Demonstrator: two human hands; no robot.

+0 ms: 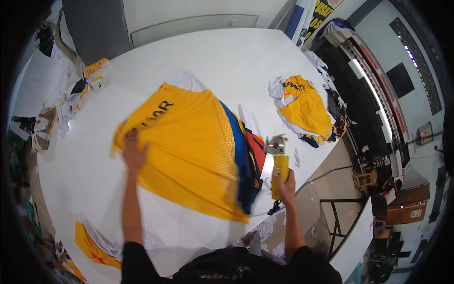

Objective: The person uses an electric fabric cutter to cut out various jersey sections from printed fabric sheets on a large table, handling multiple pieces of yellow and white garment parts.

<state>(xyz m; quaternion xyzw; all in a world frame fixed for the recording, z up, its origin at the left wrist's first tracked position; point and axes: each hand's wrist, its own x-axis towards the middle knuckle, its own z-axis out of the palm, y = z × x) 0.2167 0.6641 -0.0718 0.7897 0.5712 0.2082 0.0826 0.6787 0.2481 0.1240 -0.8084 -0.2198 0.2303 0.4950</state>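
A large yellow fabric piece with dark lettering and a blue side band lies spread over the white table. My left hand rests on its left part, fingers stretched out and thumb apart, slightly blurred. Along the right side of the piece, red and dark fabric shows beside the blue band. My right hand is closed round the yellow body of an electric fabric cutter. The cutter's metal head points away from me, just right of the fabric; a dark cord end hangs below its grip.
A heap of yellow fabric lies at the table's right edge. Yellow and white fabric sits at the near left, with scraps along the far left edge. A long dark machine stands on the right, with a black metal frame nearer.
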